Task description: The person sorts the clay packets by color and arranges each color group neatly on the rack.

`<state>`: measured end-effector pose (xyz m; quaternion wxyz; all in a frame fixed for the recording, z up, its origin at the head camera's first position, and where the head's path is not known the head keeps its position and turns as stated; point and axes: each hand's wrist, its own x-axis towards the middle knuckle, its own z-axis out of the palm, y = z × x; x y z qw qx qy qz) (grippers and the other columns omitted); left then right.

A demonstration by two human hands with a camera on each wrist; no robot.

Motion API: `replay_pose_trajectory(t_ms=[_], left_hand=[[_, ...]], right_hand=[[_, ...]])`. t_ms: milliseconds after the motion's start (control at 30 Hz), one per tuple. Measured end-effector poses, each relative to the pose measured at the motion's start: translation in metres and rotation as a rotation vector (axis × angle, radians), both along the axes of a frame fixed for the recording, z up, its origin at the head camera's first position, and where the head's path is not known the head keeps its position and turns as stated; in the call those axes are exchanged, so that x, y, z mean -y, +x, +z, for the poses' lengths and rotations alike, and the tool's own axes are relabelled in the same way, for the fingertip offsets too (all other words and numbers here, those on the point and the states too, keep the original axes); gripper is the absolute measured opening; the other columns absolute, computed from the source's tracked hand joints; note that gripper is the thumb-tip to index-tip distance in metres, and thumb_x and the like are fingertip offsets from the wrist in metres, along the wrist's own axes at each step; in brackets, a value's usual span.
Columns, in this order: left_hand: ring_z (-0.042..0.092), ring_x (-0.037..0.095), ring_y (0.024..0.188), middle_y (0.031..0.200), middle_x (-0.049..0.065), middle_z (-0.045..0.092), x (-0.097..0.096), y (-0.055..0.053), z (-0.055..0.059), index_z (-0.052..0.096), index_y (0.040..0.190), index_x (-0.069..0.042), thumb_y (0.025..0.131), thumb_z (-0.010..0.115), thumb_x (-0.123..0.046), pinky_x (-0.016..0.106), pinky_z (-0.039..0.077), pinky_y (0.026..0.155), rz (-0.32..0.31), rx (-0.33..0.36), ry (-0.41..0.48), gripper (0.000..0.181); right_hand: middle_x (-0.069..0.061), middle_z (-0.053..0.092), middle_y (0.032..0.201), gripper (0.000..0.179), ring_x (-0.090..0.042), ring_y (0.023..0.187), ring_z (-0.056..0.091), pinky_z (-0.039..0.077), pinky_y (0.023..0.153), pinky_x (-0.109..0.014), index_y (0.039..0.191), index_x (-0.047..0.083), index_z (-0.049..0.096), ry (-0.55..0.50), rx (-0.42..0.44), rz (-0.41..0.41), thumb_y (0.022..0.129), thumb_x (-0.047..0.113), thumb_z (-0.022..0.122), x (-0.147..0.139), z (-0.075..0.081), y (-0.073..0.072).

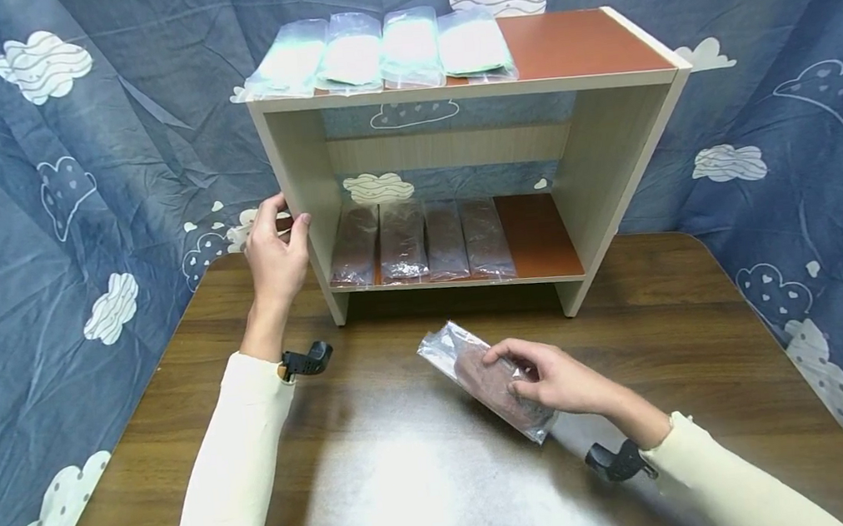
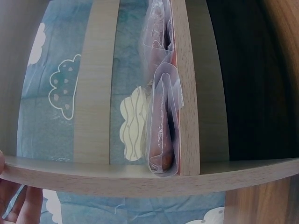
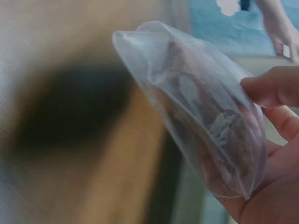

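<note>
My right hand (image 1: 552,374) holds a clear plastic bag (image 1: 487,374) with something reddish-brown inside, above the table in front of the shelf. In the right wrist view the thumb and fingers grip one side of this bag (image 3: 201,112); what exactly it contains cannot be made out. At the left, my left hand (image 1: 275,251) grips the side panel of a small two-tier shelf (image 1: 297,174). Its fingers (image 2: 30,205) appear at the panel's edge in the left wrist view. Several similar bags of brownish contents (image 1: 402,244) lie in a row on the lower tier.
Several clear packets with pale greenish-white contents (image 1: 348,52) lie along the shelf's top board, left of its bare reddish-brown part (image 1: 575,41). The shelf stands at the back of a wooden table (image 1: 666,300). Blue cloud-patterned cloth (image 1: 150,170) hangs behind and at both sides.
</note>
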<state>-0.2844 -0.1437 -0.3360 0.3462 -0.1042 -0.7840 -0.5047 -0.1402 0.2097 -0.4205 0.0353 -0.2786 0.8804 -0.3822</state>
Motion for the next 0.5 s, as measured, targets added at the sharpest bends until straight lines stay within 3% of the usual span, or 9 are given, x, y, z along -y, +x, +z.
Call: replay_pose_trajectory(t_ms=[133, 367, 500], left_hand=[[0.069, 0.035, 0.100, 0.117, 0.022, 0.065, 0.000, 0.000, 0.000, 0.060, 0.123, 0.004, 0.093, 0.064, -0.006, 0.048, 0.060, 0.088, -0.002, -0.009, -0.004, 0.032], [0.069, 0.036, 0.100, 0.117, 0.022, 0.065, 0.000, -0.001, 0.000, 0.060, 0.123, 0.004, 0.093, 0.064, -0.006, 0.046, 0.061, 0.087, 0.001, -0.013, -0.010, 0.032], [0.069, 0.036, 0.099, 0.117, 0.022, 0.065, 0.000, -0.001, 0.000, 0.060, 0.123, 0.004, 0.092, 0.064, -0.006, 0.044, 0.061, 0.087, 0.002, -0.011, -0.010, 0.032]], right_hand=[[-0.010, 0.067, 0.113, 0.044, -0.009, 0.085, 0.055, 0.050, 0.070, -0.021, 0.120, 0.013, 0.062, 0.000, -0.102, -0.038, 0.081, -0.006, 0.069, -0.013, 0.024, -0.006], [-0.011, 0.071, 0.111, 0.046, -0.017, 0.084, 0.059, 0.049, 0.070, -0.026, 0.120, 0.014, 0.065, 0.064, -0.323, -0.210, 0.079, -0.006, 0.073, -0.027, 0.066, -0.021], [-0.016, 0.071, 0.102, 0.044, -0.023, 0.081, 0.063, 0.050, 0.067, -0.029, 0.121, 0.012, 0.064, 0.060, -0.339, -0.331, 0.081, -0.005, 0.072, -0.030, 0.084, -0.033]])
